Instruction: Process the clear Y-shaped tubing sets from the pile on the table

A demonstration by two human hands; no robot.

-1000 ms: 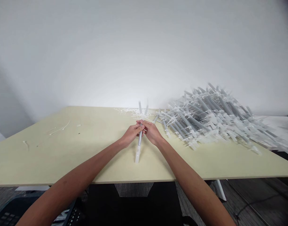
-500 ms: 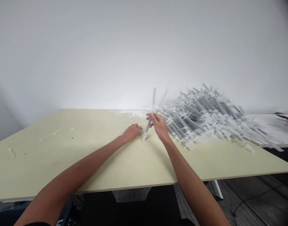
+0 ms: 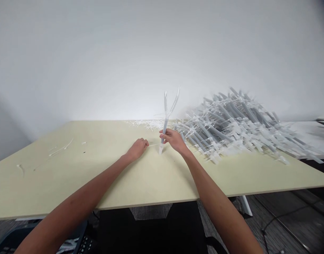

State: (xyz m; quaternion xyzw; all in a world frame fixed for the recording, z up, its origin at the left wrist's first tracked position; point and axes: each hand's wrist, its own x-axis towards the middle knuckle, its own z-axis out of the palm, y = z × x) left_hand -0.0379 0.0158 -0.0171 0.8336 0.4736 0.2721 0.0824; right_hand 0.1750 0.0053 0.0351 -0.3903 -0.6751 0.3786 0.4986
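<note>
above the desk [image 3: 130, 194], my left hand [image 3: 137, 148] hides one end of a thin pale strip [image 3: 153, 145], and my right thumb covers part of the forked tube [image 3: 165, 122]. on the desk, a dark speck [image 3: 84, 152] is too small to name. below it, my view cuts off the basket [image 3: 85, 242].

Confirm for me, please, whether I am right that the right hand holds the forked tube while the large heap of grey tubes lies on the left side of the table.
Not quite: the large heap of grey tubes lies on the right side of the table, as the head view shows. The right hand does hold the forked tube.
</note>
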